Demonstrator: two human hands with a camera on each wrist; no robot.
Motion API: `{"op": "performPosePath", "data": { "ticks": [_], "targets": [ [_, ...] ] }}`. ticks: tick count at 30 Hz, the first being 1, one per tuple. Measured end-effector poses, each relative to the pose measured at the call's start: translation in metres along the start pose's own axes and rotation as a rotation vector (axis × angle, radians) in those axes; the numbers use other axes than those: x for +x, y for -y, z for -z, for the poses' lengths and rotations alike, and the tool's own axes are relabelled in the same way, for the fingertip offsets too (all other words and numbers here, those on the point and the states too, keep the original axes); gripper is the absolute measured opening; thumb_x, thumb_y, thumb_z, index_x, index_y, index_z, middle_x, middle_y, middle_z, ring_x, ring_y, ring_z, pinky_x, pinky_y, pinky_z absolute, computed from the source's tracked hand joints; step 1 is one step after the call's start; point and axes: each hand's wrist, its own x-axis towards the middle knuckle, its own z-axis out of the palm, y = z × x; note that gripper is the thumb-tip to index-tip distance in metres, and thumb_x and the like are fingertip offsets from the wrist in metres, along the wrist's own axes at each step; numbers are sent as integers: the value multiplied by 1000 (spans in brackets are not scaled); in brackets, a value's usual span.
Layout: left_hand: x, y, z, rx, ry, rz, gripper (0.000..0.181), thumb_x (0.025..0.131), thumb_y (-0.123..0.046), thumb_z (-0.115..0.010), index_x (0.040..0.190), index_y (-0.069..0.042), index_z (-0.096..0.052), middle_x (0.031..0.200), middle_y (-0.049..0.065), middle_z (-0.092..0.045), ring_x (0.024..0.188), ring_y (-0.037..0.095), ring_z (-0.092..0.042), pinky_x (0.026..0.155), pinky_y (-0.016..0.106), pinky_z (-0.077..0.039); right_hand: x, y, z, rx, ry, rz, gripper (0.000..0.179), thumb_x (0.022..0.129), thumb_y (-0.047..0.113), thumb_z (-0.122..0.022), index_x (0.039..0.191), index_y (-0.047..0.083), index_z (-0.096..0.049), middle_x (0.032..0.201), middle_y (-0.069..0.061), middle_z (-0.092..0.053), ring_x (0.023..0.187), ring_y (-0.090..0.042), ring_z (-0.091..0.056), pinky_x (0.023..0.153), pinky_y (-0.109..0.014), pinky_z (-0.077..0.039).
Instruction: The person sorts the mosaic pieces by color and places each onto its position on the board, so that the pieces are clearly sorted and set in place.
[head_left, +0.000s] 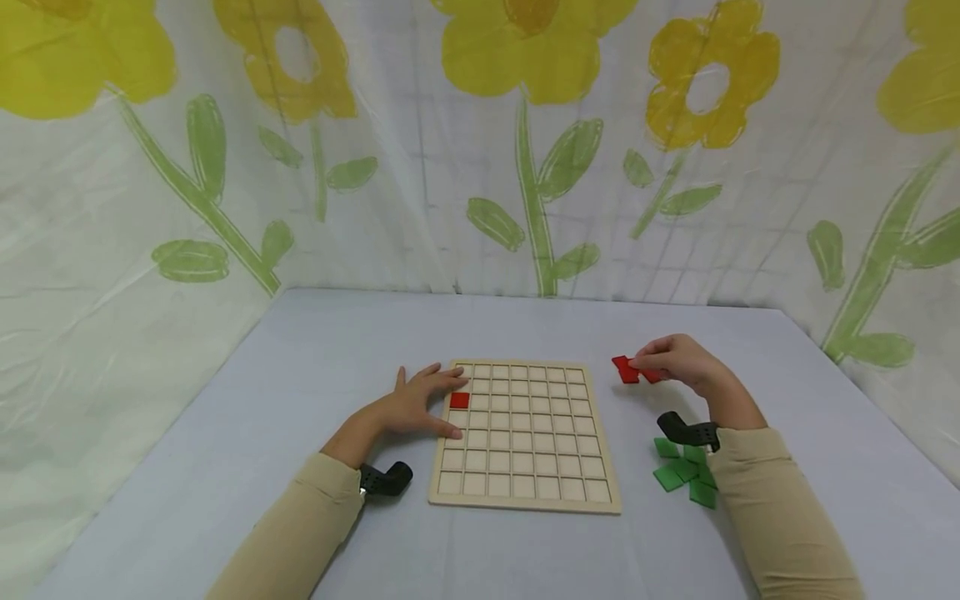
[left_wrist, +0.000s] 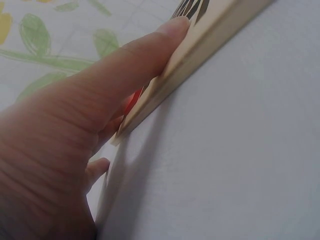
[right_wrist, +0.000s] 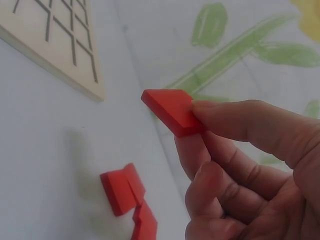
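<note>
A light wooden grid board (head_left: 525,503) lies flat on the table, with one red square tile (head_left: 460,401) in a cell of its leftmost column. My left hand (head_left: 416,406) rests on the board's left edge, fingers spread; in the left wrist view the thumb (left_wrist: 135,60) lies along the rim. Right of the board, my right hand (head_left: 678,364) pinches a red square tile (right_wrist: 170,110) between thumb and fingers, raised over the table. Below it in the right wrist view lie several loose red tiles (right_wrist: 120,192), partly overlapping.
A pile of green square tiles (head_left: 682,471) lies right of the board, partly hidden under the right forearm. White table surface (head_left: 360,333) surrounds the board. Behind it hangs a curtain (head_left: 420,208) printed with yellow flowers. Each wrist wears a black camera mount (head_left: 386,479).
</note>
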Motion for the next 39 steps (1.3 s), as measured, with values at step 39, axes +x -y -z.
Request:
{"op": "performPosePath", "data": {
  "ticks": [39],
  "targets": [
    [1, -4, 0, 46, 6, 32, 87, 68, -54, -75, 142, -23, -40, 153, -5, -28, 146, 29, -7, 106, 66, 16, 31, 60, -72, 51, 123, 183, 21, 82, 16, -71, 91, -1, -65, 66, 3, -55, 60, -10, -43, 59, -27, -40]
  ]
}}
